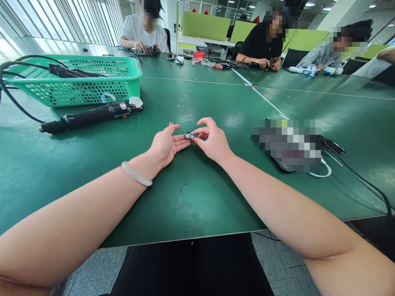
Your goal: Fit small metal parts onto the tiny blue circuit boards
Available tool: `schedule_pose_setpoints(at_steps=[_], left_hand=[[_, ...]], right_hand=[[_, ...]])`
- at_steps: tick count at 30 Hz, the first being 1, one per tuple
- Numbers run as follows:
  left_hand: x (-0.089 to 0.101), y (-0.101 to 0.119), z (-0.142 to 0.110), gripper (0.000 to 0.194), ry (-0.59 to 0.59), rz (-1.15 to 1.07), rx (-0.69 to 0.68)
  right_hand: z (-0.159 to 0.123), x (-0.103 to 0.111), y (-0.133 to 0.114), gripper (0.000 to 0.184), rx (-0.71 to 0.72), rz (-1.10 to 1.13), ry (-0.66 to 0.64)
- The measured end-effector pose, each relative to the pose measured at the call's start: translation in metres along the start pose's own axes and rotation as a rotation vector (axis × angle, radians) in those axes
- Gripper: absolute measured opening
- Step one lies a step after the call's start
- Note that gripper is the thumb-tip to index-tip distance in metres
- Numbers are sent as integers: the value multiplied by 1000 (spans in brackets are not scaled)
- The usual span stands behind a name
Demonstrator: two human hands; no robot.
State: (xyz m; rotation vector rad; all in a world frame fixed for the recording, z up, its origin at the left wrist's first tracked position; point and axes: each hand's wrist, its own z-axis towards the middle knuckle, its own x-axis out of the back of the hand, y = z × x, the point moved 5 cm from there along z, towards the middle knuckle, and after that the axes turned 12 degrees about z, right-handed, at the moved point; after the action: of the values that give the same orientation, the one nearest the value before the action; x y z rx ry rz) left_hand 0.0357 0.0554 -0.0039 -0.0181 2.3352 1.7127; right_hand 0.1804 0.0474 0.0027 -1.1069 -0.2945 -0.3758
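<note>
A small black-and-silver part (pixel 189 135) lies between my two hands on the green table (pixel 191 193). My left hand (pixel 166 144) lies palm up, fingers stretched out flat toward the part, its fingertips just under or beside it. My right hand (pixel 211 139) has thumb and fingers pinched at the part's right end. A pale bangle (pixel 135 174) circles my left wrist.
A black electric screwdriver (pixel 92 116) with its cable lies at the left, in front of a green mesh basket (pixel 74 80). A blurred dark device (pixel 290 144) with cables sits to the right. Three people work at the far side of the table.
</note>
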Motion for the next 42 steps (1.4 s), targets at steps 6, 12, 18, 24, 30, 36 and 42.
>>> schedule_pose_setpoints(at_steps=[6,12,18,24,30,36,42], left_hand=[[1,-1,1,48,7,-41,16],[3,-4,4,45,-18,-3,-30],[0,-7,4,33,-82,115,-53],[3,-1,1,20,-67,184,-11],[45,34,-2,16,73,677,-61],[126,78,-22,13,367,1371,-76],[179,98,-33,17,423,2044,171]], right_hand=[[-2,-2,-3,39,29,-60,-15],[-5,-7,-11,41,94,-149,-33],[-8,-17,-25,41,215,-220,-67],[-8,-17,-26,45,199,-179,-81],[-8,-2,-15,56,83,-140,-51],[-7,3,-9,58,27,-96,-72],[-5,-1,-6,56,14,-97,-100]])
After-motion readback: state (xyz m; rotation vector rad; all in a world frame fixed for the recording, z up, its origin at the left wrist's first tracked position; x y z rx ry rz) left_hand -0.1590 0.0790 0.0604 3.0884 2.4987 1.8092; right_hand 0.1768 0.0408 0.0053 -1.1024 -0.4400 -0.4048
